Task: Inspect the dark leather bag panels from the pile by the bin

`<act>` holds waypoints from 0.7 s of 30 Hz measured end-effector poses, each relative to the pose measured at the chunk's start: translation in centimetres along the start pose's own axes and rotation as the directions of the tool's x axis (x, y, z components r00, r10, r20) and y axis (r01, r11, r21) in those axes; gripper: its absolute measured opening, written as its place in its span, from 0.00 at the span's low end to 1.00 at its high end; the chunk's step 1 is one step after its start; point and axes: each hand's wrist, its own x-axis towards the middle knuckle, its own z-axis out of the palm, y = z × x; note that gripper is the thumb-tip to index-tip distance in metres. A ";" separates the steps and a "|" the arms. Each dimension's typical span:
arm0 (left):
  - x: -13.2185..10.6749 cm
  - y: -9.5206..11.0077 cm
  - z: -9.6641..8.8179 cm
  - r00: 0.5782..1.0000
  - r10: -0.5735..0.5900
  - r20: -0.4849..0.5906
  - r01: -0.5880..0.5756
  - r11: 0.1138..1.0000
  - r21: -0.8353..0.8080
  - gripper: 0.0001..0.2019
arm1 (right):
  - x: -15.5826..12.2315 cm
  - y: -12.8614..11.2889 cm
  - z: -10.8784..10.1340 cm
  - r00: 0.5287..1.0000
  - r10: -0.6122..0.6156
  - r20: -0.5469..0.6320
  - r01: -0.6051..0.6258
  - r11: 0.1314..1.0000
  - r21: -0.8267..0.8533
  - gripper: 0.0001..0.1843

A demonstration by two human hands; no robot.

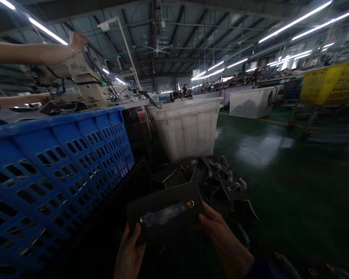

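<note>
Between my two hands is a dark bag panel (163, 199) with a plastic-wrapped handle (165, 214) fixed across it by gold-coloured rings. My left hand (129, 248) grips its lower left edge, thumb on the front near one ring. At the right edge, my right hand (215, 224) pinches the panel between thumb and fingers. Just beyond lies a heap of similar dark panels (206, 174), several with wrapped handles and gold rings. The lower edge of the held panel fades into shadow.
A blue slatted crate (61, 155) stands close on the left. Behind it, a co-worker's arm (40, 53) reaches over a sewing machine (87, 73). A white bin (189, 128) stands ahead, another white bin (250, 102) farther right, and a yellow crate (331, 83) at far right.
</note>
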 end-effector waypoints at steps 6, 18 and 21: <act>-0.6 0.6 0.6 0.999 -0.036 0.000 0.036 0.999 0.026 0.29 | 0.2 0.4 -0.2 0.994 0.018 -0.112 -0.017 1.000 0.010 0.24; 0.1 0.3 -0.1 0.999 -0.031 0.018 0.032 0.996 -0.077 0.30 | 1.0 1.4 -1.6 0.963 0.186 -0.197 -0.159 0.977 0.144 0.20; -0.1 0.0 -0.4 0.999 -0.048 0.024 0.051 0.992 -0.118 0.30 | 1.3 2.7 -2.5 0.929 0.187 -0.321 -0.203 0.979 -0.019 0.25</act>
